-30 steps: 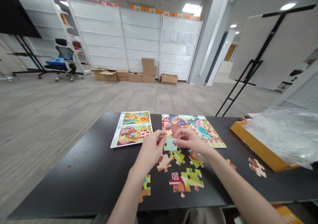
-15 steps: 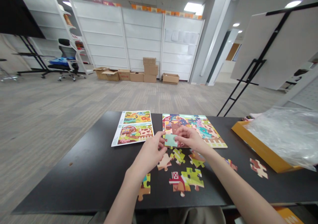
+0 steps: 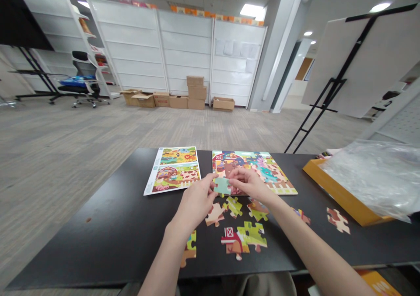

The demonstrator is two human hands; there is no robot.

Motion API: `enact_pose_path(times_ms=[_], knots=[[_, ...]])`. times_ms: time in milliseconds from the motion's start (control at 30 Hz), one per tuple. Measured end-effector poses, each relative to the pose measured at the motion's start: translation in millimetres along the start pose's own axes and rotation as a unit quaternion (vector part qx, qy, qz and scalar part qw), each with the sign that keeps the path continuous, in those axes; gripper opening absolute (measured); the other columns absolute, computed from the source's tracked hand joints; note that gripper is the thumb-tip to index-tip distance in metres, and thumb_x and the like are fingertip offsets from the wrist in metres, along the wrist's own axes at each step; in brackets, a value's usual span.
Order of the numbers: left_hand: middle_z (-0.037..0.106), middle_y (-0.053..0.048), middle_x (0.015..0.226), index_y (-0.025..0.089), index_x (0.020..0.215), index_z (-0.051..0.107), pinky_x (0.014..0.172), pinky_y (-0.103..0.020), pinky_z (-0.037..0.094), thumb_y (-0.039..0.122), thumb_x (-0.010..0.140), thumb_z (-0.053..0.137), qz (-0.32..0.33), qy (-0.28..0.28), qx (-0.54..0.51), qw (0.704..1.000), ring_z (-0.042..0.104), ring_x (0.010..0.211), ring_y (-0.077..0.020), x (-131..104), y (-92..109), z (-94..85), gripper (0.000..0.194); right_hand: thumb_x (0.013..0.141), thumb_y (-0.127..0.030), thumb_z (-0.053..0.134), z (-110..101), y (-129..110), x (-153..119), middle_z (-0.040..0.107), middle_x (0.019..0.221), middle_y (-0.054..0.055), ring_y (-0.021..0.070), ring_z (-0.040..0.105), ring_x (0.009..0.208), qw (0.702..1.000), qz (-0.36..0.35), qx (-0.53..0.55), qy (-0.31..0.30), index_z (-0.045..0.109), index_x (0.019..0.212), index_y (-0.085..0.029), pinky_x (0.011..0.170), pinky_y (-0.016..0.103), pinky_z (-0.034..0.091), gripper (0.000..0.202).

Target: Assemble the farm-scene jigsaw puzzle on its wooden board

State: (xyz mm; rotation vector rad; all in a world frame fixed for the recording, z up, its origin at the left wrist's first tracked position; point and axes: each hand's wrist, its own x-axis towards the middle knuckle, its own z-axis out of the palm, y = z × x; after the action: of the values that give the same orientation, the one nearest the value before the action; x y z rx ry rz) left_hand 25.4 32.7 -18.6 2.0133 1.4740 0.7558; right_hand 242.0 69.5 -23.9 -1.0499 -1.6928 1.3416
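A pale green puzzle piece (image 3: 222,185) is held between my two hands, over the near left edge of the puzzle board (image 3: 278,173). My left hand (image 3: 198,198) grips its left side with thumb and fingers. From the right, my right hand (image 3: 248,183) pinches its other edge. Loose pieces lie just below: a cream one (image 3: 215,214), a lime green one (image 3: 233,206) and a brown and green one (image 3: 257,209). Nearer me sits a joined group with a red barn (image 3: 232,241). Part of the board is hidden behind my hands.
Left of the board lies a picture sheet (image 3: 175,169) with two farm and animal scenes. A yellow box (image 3: 344,195) holding clear plastic wrap (image 3: 377,177) stands at the right. A brown and cream piece (image 3: 337,220) lies beside it; another piece (image 3: 189,250) is partly behind my left forearm.
The whole view has shifted slightly, so things sit a little further left. Both hands keep the same hold on the pale green piece, with little movement relative to the board.
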Motion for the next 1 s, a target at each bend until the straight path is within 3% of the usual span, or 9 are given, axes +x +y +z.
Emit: enact_pose_path(times_ms=[267,500,767,1000], knots=[[0.074,-0.003,0.106,0.027,0.134,0.056,0.078,-0.032,0.049,0.015,0.088,0.058,-0.019,0.020,0.065,0.997,0.070,0.093,-0.0223,-1.4,0.2,-3.5,0.047,0.083,-0.040,0.075,1.3,7.7,-0.3,0.069,0.100,0.007,0.0192,0.066,0.085,0.980,-0.082,-0.181,0.029,0.067,0.109,-0.022,0.068,0.031,0.055,0.033],[0.074,-0.001,0.106,0.026,0.132,0.057,0.081,-0.029,0.048,0.015,0.089,0.059,-0.028,0.026,0.081,0.996,0.070,0.093,-0.0190,-3.2,4.3,-6.3,0.045,0.083,-0.027,0.076,5.6,2.3,-4.1,0.061,0.125,0.010,0.0251,0.059,0.118,0.925,-0.214,-0.312,0.027,0.062,0.124,-0.025,0.102,0.044,0.049,0.044],[0.074,-0.001,0.109,0.026,0.133,0.055,0.079,-0.029,0.048,0.017,0.090,0.060,-0.024,0.018,0.103,0.994,0.070,0.096,-0.0191,-3.3,11.6,-5.8,0.044,0.085,-0.017,0.070,4.6,0.4,-5.1,0.063,0.126,0.009,0.0237,0.059,0.119,0.914,-0.224,-0.338,0.018,0.060,0.126,-0.024,0.102,0.042,0.049,0.043],[0.073,-0.003,0.114,0.024,0.136,0.052,0.079,-0.029,0.049,0.017,0.090,0.059,-0.031,0.015,0.123,0.992,0.071,0.096,-0.0192,-2.4,20.0,-3.6,0.047,0.087,-0.021,0.070,-4.1,-5.9,-4.6,0.069,0.121,0.008,0.0245,0.061,0.114,0.892,-0.236,-0.385,0.016,0.060,0.127,-0.026,0.097,0.043,0.050,0.042]])
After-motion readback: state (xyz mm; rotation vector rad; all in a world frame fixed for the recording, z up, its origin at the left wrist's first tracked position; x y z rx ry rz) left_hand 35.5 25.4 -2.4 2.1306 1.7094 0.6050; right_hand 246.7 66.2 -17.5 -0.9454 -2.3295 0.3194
